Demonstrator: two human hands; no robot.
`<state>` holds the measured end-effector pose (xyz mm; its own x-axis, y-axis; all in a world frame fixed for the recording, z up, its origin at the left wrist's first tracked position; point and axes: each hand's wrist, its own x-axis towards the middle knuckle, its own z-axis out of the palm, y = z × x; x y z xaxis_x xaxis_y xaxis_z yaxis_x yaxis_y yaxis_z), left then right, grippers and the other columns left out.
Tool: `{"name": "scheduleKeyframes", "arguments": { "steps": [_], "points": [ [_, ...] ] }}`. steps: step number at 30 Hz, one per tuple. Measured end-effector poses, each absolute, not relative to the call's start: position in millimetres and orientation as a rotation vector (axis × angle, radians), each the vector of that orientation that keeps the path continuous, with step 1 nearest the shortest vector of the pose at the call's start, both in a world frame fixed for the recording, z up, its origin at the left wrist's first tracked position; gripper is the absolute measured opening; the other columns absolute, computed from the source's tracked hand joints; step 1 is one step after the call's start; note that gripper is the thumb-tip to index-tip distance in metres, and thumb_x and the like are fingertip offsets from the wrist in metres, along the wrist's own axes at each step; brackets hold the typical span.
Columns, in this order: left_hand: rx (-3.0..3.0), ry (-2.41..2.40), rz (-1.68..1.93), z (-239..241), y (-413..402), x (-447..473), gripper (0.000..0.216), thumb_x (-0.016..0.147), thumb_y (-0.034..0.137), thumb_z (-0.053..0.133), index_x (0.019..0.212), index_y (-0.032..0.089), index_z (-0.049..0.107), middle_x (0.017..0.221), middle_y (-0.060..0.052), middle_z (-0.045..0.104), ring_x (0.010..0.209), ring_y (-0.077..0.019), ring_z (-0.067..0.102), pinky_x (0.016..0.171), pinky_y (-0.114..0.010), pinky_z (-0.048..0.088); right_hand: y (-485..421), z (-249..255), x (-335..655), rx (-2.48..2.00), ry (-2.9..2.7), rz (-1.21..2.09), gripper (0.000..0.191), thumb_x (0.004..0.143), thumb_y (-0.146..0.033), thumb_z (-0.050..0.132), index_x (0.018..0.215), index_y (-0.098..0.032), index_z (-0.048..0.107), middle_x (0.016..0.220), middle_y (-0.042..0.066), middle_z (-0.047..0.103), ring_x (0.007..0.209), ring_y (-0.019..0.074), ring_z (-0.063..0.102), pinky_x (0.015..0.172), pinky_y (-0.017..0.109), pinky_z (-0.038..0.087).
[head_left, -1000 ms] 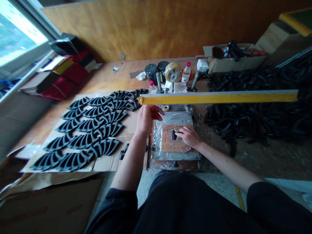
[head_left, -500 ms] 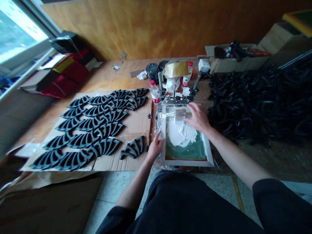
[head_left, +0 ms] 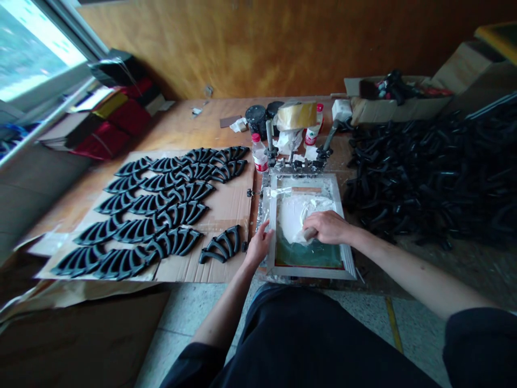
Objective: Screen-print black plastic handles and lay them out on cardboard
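Observation:
A screen-printing frame (head_left: 346, 269) lies in front of me, its green mesh (head_left: 299, 257) partly covered with white ink (head_left: 291, 218). My right hand (head_left: 329, 226) is over the mesh, fingers closed around a squeegee (head_left: 310, 233). Only the squeegee's brownish end shows; the rest is hidden by the hand. My left hand (head_left: 258, 247) is at the frame's left side, thumb and fingers apart, holding nothing visible. Whether it touches the frame I cannot tell. A flat brown strip (head_left: 306, 189) lies across the upper mesh. Metal clamps (head_left: 299, 166) stand at the frame's back edge.
Rows of curved black handles (head_left: 133, 229) lie on cardboard (head_left: 226, 207) to the left. A large heap of black parts (head_left: 428, 172) fills the right. Behind the frame stand red-capped bottles (head_left: 259, 156), black tubs (head_left: 256, 119) and a tape roll (head_left: 297, 116).
My right hand has come down and toward me from the top of the frame, closing on the squeegee and drawing it across the ink. My left hand has barely moved.

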<state>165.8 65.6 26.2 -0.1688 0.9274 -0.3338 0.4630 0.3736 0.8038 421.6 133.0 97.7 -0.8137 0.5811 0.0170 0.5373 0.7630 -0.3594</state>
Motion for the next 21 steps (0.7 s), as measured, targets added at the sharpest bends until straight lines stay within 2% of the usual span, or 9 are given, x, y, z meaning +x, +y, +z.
{"name": "scheduleKeyframes", "arguments": {
  "steps": [4,6,9,11,15,17,19,21],
  "points": [
    [1.194,1.769,0.722,30.4,65.1,166.2,0.052,0.088,0.042,0.056,0.136,0.022,0.055,0.067,0.002,0.059,0.058,-0.0120,0.053,0.059,-0.022,0.043,120.0,83.9,413.4,-0.993,-2.680,0.366,0.027,0.082,-0.005,0.050,0.095,-0.020,0.069,0.098,0.005,0.069,0.093,0.0189,0.061,0.076,0.028,0.044],
    [1.181,1.752,0.740,32.9,64.5,166.7,0.052,0.087,0.041,0.057,0.136,0.023,0.055,0.065,0.003,0.058,0.056,-0.0111,0.052,0.057,-0.021,0.042,108.4,76.5,414.8,-0.931,-2.708,0.407,0.030,0.084,-0.006,0.049,0.101,-0.020,0.069,0.102,0.006,0.070,0.094,0.0186,0.062,0.078,0.028,0.045],
    [1.157,1.728,0.739,40.6,64.5,167.3,0.054,0.086,0.041,0.057,0.137,0.023,0.054,0.062,0.005,0.055,0.051,-0.0098,0.049,0.054,-0.020,0.040,109.4,80.0,415.2,-0.990,-2.694,0.537,0.025,0.085,-0.013,0.055,0.101,-0.025,0.070,0.098,0.001,0.071,0.089,0.0175,0.064,0.075,0.027,0.047],
    [1.136,1.698,0.734,50.4,64.9,166.4,0.058,0.085,0.042,0.058,0.139,0.023,0.051,0.058,0.006,0.052,0.048,-0.0090,0.045,0.051,-0.019,0.038,127.2,93.0,408.6,-1.142,-2.601,0.531,0.025,0.086,-0.020,0.060,0.108,-0.028,0.069,0.100,0.000,0.072,0.090,0.0179,0.065,0.075,0.027,0.048],
    [1.076,1.549,0.791,82.0,65.4,161.0,0.069,0.085,0.051,0.058,0.146,0.022,0.043,0.057,0.006,0.050,0.044,-0.0081,0.041,0.044,-0.019,0.033,182.6,126.7,403.3,-1.377,-2.374,0.352,0.056,0.085,-0.030,0.067,0.139,-0.033,0.052,0.114,0.002,0.071,0.095,0.0209,0.066,0.079,0.032,0.050],
    [1.025,1.462,0.856,102.1,67.3,159.0,0.066,0.087,0.060,0.051,0.139,0.021,0.051,0.058,0.005,0.050,0.043,-0.0079,0.042,0.041,-0.018,0.030,207.2,137.1,422.9,-1.478,-2.223,0.282,0.058,0.086,-0.033,0.065,0.142,-0.030,0.048,0.106,0.003,0.073,0.087,0.0209,0.067,0.076,0.032,0.050],
    [0.957,1.367,0.948,123.7,73.4,160.1,0.064,0.088,0.067,0.041,0.125,0.020,0.061,0.060,0.003,0.051,0.045,-0.0082,0.045,0.041,-0.019,0.032,223.1,137.6,457.4,-1.575,-1.988,0.234,0.048,0.091,-0.033,0.057,0.138,-0.023,0.054,0.092,0.004,0.074,0.078,0.0192,0.067,0.073,0.030,0.050],
    [0.922,1.286,1.082,145.5,85.7,164.8,0.064,0.089,0.070,0.034,0.114,0.019,0.064,0.065,0.000,0.057,0.050,-0.0091,0.050,0.044,-0.019,0.037,226.8,127.0,493.1,-1.624,-1.796,0.223,0.039,0.095,-0.031,0.047,0.127,-0.014,0.061,0.082,0.005,0.073,0.071,0.0171,0.065,0.069,0.027,0.049]
  ]
}}
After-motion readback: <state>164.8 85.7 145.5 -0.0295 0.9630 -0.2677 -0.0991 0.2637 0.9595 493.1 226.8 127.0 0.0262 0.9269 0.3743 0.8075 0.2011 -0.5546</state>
